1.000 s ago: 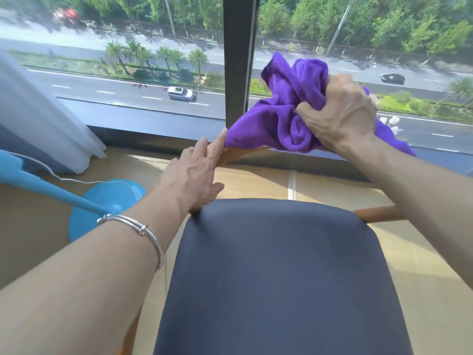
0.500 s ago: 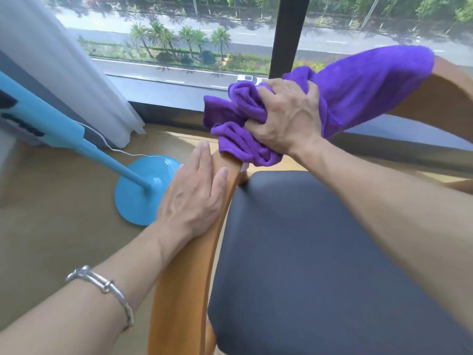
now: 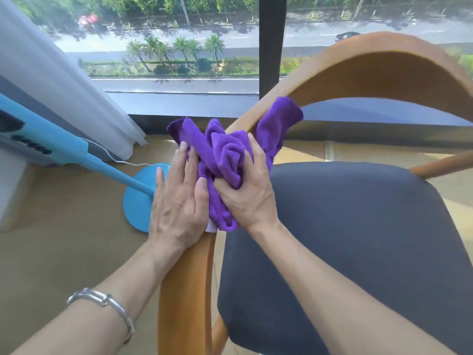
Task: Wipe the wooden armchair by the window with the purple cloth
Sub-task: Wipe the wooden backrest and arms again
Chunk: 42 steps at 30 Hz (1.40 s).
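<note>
The wooden armchair (image 3: 378, 65) stands in front of the window, its curved backrest arching over a dark grey seat cushion (image 3: 358, 239). The purple cloth (image 3: 225, 152) is bunched on the chair's left armrest. My right hand (image 3: 248, 196) grips the cloth and presses it onto the armrest. Flat on the same armrest, just left of the cloth, lies my left hand (image 3: 179, 203), its fingers spread and touching the cloth's edge. A silver bracelet is on my left wrist.
A light blue standing fan's pole (image 3: 76, 155) and round base (image 3: 138, 201) stand on the floor to the left, with a white cord. A white curtain (image 3: 64, 93) hangs at the left. A dark window post (image 3: 271, 47) rises behind the chair.
My right hand has drawn the cloth down along the left armrest toward me. My left hand has slid back a little on the armrest, and the view has shifted right and down.
</note>
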Available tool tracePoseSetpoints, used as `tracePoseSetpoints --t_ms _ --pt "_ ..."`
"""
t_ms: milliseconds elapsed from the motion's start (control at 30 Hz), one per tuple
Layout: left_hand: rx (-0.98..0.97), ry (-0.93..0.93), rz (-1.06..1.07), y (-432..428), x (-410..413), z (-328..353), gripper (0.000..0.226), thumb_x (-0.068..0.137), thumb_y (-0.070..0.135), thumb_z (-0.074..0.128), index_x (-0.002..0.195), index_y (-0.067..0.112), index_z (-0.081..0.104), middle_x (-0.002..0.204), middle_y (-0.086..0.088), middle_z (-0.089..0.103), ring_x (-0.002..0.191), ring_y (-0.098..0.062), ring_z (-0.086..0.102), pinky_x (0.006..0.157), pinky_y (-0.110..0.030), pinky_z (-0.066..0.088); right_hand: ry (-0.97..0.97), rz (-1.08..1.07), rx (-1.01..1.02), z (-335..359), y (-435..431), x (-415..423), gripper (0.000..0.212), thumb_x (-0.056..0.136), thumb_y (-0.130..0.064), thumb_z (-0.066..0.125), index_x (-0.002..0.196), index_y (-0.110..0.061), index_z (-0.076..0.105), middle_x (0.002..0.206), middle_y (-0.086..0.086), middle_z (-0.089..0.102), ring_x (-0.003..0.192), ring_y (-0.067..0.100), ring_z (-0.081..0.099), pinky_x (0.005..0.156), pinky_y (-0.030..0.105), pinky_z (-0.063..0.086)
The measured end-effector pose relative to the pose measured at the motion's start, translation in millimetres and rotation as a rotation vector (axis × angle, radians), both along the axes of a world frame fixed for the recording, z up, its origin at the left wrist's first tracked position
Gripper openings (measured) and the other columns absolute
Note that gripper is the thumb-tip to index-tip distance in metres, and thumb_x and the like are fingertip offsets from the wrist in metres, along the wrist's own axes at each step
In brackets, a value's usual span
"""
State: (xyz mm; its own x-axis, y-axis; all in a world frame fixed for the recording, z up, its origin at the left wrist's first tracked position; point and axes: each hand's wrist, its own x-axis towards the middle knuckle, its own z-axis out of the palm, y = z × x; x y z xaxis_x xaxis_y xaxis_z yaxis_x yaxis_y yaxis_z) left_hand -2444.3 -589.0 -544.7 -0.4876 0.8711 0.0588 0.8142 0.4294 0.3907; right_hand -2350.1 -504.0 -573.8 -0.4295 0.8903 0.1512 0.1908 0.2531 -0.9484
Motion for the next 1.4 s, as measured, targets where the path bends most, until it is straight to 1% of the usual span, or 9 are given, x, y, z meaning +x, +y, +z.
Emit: tracePoseSetpoints --t_ms 67,200,500,633,767,933,1100,1267,1400 --pt "-0.002 -0.003 -0.034 -0.8 -0.7 -1.0 0.063 0.09 0.041 0.008 0.148 0.02 0.016 0.157 -0.001 0.014 0.144 -0.011 0.011 0.116 -0.05 0.01 0.157 0.012 -0.245 3.5 -10.8 4.5 0.049 0.075 -0.032 0.069 0.119 -0.042 0.051 0.131 0.006 0.055 0.12 0.022 0.056 0.097 0.038 0.048" --pt "-0.002 -0.011 -0.084 0.3 -1.3 -2.3 0.055 0.091 0.042 0.01 0.144 0.027 0.006 0.156 0.0 0.018 0.143 -0.012 0.015 0.115 -0.047 0.01 0.268 -0.052 -0.459 6.8 -19.4 9.3 0.024 0.081 -0.02 0.072 0.101 -0.016 0.06 0.094 0.01 0.066 0.087 0.015 0.066 0.076 0.025 0.052" --pt "0.07 -0.109 -0.135 -0.8 -1.2 -5.2 0.055 0.092 0.042 0.012 0.143 0.025 0.005 0.154 0.004 0.016 0.141 -0.002 0.01 0.116 -0.041 0.014 0.318 -0.119 -0.512 13.7 -27.8 3.0 0.027 0.085 -0.021 0.072 0.109 -0.024 0.06 0.103 -0.002 0.07 0.097 0.01 0.067 0.085 0.023 0.051" --pt "0.033 -0.113 -0.144 -0.7 -0.5 -4.8 0.057 0.091 0.042 0.011 0.144 0.024 -0.001 0.154 0.011 0.008 0.143 -0.005 0.007 0.117 -0.04 0.013 0.232 -0.247 -0.461 7.8 12.3 -20.8 0.046 0.08 -0.041 0.065 0.12 -0.02 0.055 0.112 0.0 0.066 0.106 0.013 0.063 0.096 0.035 0.049" --pt "-0.054 -0.044 -0.141 1.3 0.2 0.2 0.058 0.092 0.044 0.009 0.147 0.027 0.002 0.157 0.007 0.01 0.143 -0.006 0.007 0.115 -0.034 0.007 0.134 -0.43 -0.361 18.2 77.9 -40.1 0.075 0.083 -0.048 0.062 0.141 -0.005 0.04 0.139 0.014 0.049 0.128 0.027 0.048 0.108 0.035 0.034" --pt "-0.146 0.087 -0.238 12.1 -5.0 0.8 0.065 0.09 0.046 0.013 0.148 0.021 -0.004 0.156 0.006 -0.002 0.144 -0.009 -0.002 0.116 -0.037 0.004 0.073 -0.452 -0.364 14.3 98.0 -33.5 0.072 0.092 -0.033 0.062 0.146 -0.001 0.028 0.148 0.018 0.036 0.136 0.028 0.037 0.107 0.026 0.023" --pt "0.0 -0.074 -0.096 59.4 -6.5 0.4 0.068 0.085 0.042 0.01 0.148 0.021 -0.003 0.155 0.01 0.0 0.143 -0.003 0.0 0.114 -0.028 -0.001 0.09 -0.348 -0.346 8.1 72.6 -30.4 0.074 0.087 -0.043 0.062 0.145 -0.007 0.033 0.145 0.011 0.044 0.133 0.023 0.043 0.111 0.036 0.032" --pt "0.038 -0.028 -0.132 72.9 -0.8 1.4 0.066 0.084 0.038 0.01 0.149 0.024 0.011 0.157 0.002 0.014 0.144 -0.01 0.011 0.114 -0.033 0.006 0.227 -0.32 -0.419 -2.1 37.2 -29.9 0.051 0.083 -0.04 0.062 0.128 -0.016 0.052 0.122 0.001 0.062 0.114 0.014 0.059 0.101 0.038 0.045" --pt "0.005 -0.002 -0.104 74.5 -0.8 2.3 0.058 0.087 0.044 0.007 0.143 0.03 -0.001 0.157 0.0 0.011 0.144 -0.012 0.008 0.115 -0.036 0.004 0.215 -0.322 -0.365 8.4 60.5 -32.5 0.067 0.084 -0.037 0.064 0.14 -0.008 0.039 0.14 0.01 0.048 0.131 0.021 0.047 0.11 0.038 0.036"
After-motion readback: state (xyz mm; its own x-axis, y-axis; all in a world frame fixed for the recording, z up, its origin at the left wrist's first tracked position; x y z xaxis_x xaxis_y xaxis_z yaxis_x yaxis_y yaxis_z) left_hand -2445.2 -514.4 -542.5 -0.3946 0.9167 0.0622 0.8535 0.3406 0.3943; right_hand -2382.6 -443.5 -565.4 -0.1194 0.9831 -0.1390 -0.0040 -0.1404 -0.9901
